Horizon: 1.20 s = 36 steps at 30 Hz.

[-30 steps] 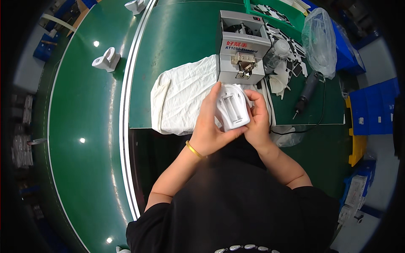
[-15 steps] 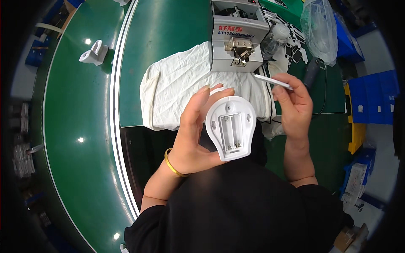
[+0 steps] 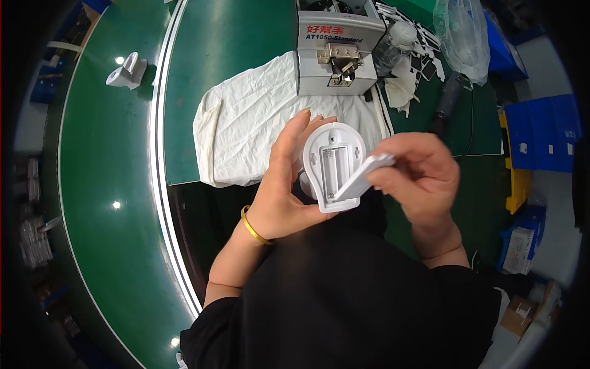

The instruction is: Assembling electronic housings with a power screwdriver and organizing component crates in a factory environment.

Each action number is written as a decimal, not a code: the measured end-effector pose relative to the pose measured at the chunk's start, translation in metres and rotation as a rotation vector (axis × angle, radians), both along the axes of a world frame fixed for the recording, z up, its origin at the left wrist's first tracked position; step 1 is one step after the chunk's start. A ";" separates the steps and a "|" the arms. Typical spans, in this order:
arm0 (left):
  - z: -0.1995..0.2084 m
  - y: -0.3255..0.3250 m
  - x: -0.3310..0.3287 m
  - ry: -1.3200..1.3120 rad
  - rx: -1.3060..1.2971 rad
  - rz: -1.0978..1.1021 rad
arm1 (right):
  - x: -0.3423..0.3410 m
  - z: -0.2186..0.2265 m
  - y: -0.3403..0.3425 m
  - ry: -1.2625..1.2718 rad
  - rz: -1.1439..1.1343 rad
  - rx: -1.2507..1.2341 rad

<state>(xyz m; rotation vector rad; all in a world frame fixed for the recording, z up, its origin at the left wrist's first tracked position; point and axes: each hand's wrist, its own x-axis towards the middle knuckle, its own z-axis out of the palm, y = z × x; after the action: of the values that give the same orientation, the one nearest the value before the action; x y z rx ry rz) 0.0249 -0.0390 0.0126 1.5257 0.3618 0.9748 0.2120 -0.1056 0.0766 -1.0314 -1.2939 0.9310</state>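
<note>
Batt. bay (image 3: 332,165) partly behind wht cover (image 3: 364,175), grey mach. (image 3: 338,58) top off-frame

This looks like a factory workshop laid out for assembly. A long green, belt-like surface (image 3: 107,160) runs along the left, with a white moulded part (image 3: 127,72) on it. A grey bench machine (image 3: 337,46) stands on the far side of a green workbench (image 3: 224,37); right of it lie loose black-and-white pieces (image 3: 424,66) and a dark corded tool (image 3: 450,101). Blue bins (image 3: 538,136) line the right.
</note>
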 end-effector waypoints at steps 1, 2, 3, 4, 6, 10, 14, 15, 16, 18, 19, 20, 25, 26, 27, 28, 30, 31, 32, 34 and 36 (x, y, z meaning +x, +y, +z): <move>0.000 0.000 0.000 0.015 -0.007 -0.004 | 0.001 0.000 0.002 -0.117 0.034 -0.009; -0.001 0.000 0.000 0.016 -0.012 -0.005 | 0.000 -0.001 0.003 -0.117 0.033 -0.013; -0.003 0.000 0.001 0.011 -0.031 -0.020 | -0.001 -0.001 0.005 -0.171 0.039 -0.046; -0.006 -0.001 0.001 0.005 -0.050 -0.035 | -0.002 -0.001 0.005 -0.226 0.045 -0.078; -0.011 0.002 0.001 0.015 -0.019 -0.043 | 0.001 -0.002 0.005 -0.227 0.061 -0.103; -0.020 0.003 0.001 0.003 -0.035 -0.051 | 0.007 -0.006 0.009 -0.550 0.093 -0.110; -0.018 0.000 0.004 -0.057 -0.143 -0.054 | 0.005 -0.018 0.019 -0.627 0.015 -0.029; -0.021 0.004 0.004 -0.024 -0.050 -0.053 | -0.005 -0.029 0.018 -0.091 0.018 -0.280; -0.023 0.006 0.004 0.008 0.043 -0.051 | -0.003 -0.035 0.018 -0.093 0.015 -0.279; -0.017 0.004 0.002 0.030 0.028 -0.061 | 0.004 -0.040 0.020 0.273 0.196 -0.502; -0.013 0.003 0.001 0.053 0.013 -0.070 | 0.002 -0.039 0.019 0.268 0.167 -0.484; -0.009 0.003 0.002 0.054 0.011 -0.070 | 0.000 -0.040 0.018 0.269 0.167 -0.486; -0.005 0.008 0.003 -0.065 -0.346 -0.046 | -0.009 -0.044 0.015 0.122 0.102 -0.330; -0.003 0.008 0.004 -0.025 -0.316 -0.035 | -0.009 -0.042 0.015 0.072 0.089 -0.318; 0.000 0.007 0.005 -0.025 -0.320 -0.035 | -0.007 -0.040 0.016 0.072 0.090 -0.322; 0.002 0.005 0.006 -0.002 -0.353 -0.023 | -0.005 -0.039 0.016 0.070 0.100 -0.354; 0.000 0.004 0.009 0.014 -0.381 -0.016 | 0.000 -0.040 0.018 0.062 0.105 -0.382; -0.002 0.005 0.011 0.004 -0.426 -0.009 | 0.003 -0.041 0.020 0.092 0.119 -0.398; -0.002 0.005 0.014 -0.003 -0.475 -0.003 | 0.007 -0.039 0.021 0.126 0.132 -0.418; 0.006 0.003 0.016 0.075 -0.308 0.026 | 0.014 -0.033 0.023 0.177 0.117 -0.451; 0.014 0.001 0.021 0.200 0.047 0.079 | 0.020 -0.031 0.025 0.219 0.097 -0.476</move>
<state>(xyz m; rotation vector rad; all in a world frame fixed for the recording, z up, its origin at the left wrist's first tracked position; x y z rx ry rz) 0.0454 -0.0381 0.0265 1.6677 0.5484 0.8990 0.2324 -0.0810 0.0461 -1.1936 -0.9653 1.4291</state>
